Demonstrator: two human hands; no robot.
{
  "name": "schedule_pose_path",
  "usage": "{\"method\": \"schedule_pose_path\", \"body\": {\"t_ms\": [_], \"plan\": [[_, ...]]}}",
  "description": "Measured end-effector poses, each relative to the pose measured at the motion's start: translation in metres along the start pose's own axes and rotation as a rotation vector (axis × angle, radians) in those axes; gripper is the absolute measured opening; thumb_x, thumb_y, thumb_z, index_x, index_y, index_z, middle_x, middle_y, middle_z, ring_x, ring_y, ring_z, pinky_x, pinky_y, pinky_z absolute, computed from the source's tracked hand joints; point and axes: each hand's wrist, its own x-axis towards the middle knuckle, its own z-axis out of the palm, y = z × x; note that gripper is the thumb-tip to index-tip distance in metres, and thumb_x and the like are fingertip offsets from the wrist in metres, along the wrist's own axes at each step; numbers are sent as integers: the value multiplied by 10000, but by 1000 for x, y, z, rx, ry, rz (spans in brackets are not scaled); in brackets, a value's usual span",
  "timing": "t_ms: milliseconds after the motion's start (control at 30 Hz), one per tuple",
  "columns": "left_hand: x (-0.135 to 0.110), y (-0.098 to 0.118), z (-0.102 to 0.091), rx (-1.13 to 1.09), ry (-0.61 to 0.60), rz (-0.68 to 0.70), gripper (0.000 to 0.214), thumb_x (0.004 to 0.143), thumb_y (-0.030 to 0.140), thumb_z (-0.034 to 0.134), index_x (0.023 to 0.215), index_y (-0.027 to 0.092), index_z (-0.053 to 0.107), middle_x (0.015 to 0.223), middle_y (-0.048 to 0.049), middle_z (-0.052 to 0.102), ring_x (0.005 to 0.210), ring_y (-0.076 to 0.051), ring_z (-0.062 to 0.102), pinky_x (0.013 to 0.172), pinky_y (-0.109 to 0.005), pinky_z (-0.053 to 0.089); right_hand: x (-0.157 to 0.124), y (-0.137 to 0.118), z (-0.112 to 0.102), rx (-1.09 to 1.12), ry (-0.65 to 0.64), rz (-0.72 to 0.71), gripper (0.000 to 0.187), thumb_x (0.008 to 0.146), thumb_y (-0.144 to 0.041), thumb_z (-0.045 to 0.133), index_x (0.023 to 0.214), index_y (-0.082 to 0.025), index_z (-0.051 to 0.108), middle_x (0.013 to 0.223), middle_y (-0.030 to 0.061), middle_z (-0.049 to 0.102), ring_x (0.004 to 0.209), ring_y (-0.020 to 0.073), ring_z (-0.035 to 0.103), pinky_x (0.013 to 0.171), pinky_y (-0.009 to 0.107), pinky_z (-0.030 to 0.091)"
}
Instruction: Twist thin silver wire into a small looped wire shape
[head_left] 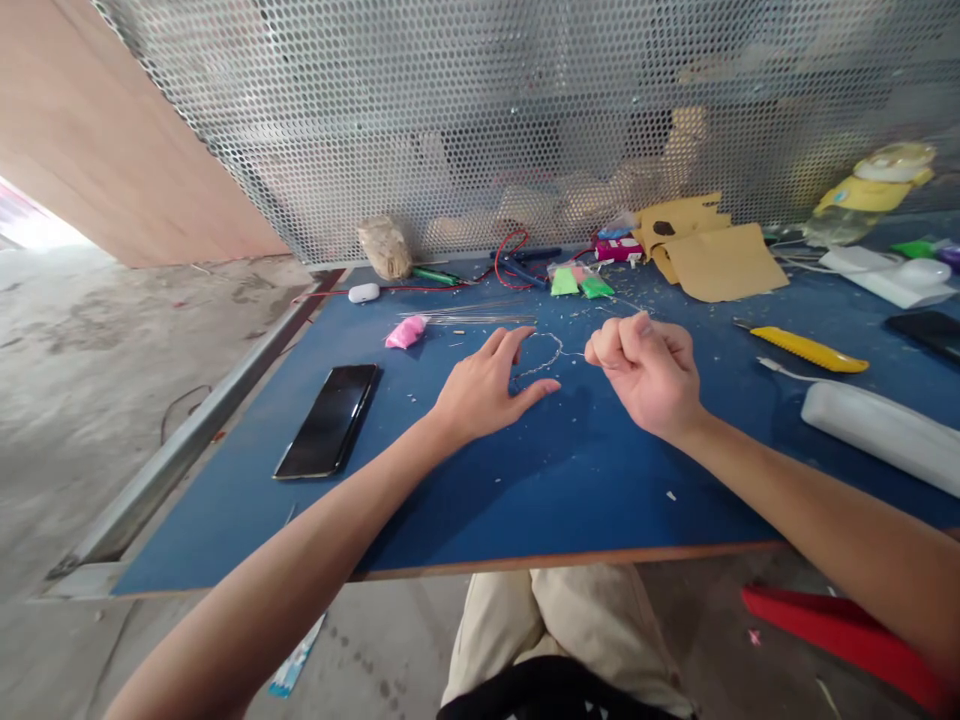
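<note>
A thin loop of twisted wire [561, 346] is above the blue tabletop, between my two hands. My right hand [649, 370] is closed in a fist, gripping the straight tail of the wire that runs off the loop's right side. My left hand [487, 385] curves around the loop's left side, thumb and fingers spread apart. Its fingertips are close to the upper part of the loop; whether they touch it I cannot tell. The left part of the loop is hidden by this hand. Behind it, several straight thin wires [472, 319] lie beside a pink packet [406, 332].
A black phone [328, 420] lies left on the blue table [465, 510]. Pliers [525, 268], small green packets [577, 282] and brown sandpaper-like sheets [724, 262] are at the back, before a perforated metal panel [480, 110]. A yellow utility knife [810, 349] and white device [885, 425] lie right.
</note>
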Motion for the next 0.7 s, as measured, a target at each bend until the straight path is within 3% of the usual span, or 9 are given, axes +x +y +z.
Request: {"method": "schedule_pose_path", "body": {"t_ms": [100,200,267,333,433,567,700], "plan": [[1,-1,0,-51,-85,-59,481,921,498,625,1276,174,600,815,-9,603,701,-141,538,658,-270,415,-2,-3,1,1,-93,-10,495,1037,-426,458,595,-214,398,608,-3,415,597,150,425,616,347,392],[2,-3,1,-264,-240,-75,278,943,419,599,1048,177,685,654,44,481,588,-93,417,599,-235,343,-2,-7,-1,-155,-178,-16,333,1008,-482,487,825,-234,613,875,54,608,838,205,564,753,390,458],[2,-3,-1,-397,-312,-84,260,939,401,601,1002,162,682,665,47,469,595,-84,392,594,-223,331,0,-8,-6,-329,-233,-21,311,986,-505,523,1070,-239,659,1084,75,642,981,223,567,859,408,455],[2,-3,-3,-487,-354,-103,277,937,408,600,1003,149,671,671,49,454,598,-82,378,577,-218,309,2,-6,-12,-472,-282,-30,304,982,-448,556,1177,-237,654,1144,74,647,1003,215,563,891,402,447],[2,-6,-8,-576,-376,-112,298,935,426,599,992,142,670,666,52,448,592,-80,365,563,-218,283,5,-2,-21,-561,-322,-57,229,981,-326,579,1171,-242,675,1098,57,672,960,194,584,857,378,473],[2,-11,-12,-627,-408,-96,320,934,427,597,1013,136,704,781,4,614,639,-90,445,601,-225,326,5,-1,-23,-709,-329,-157,226,959,-242,612,1176,-244,673,1073,44,680,852,161,601,834,360,511],[2,-11,-13,-616,-467,-84,367,932,459,593,1038,135,727,825,-15,665,648,-97,457,602,-232,333,3,-4,-21,-821,-425,-243,254,961,-227,614,1210,-247,660,1135,60,694,946,181,639,892,374,535]]}}
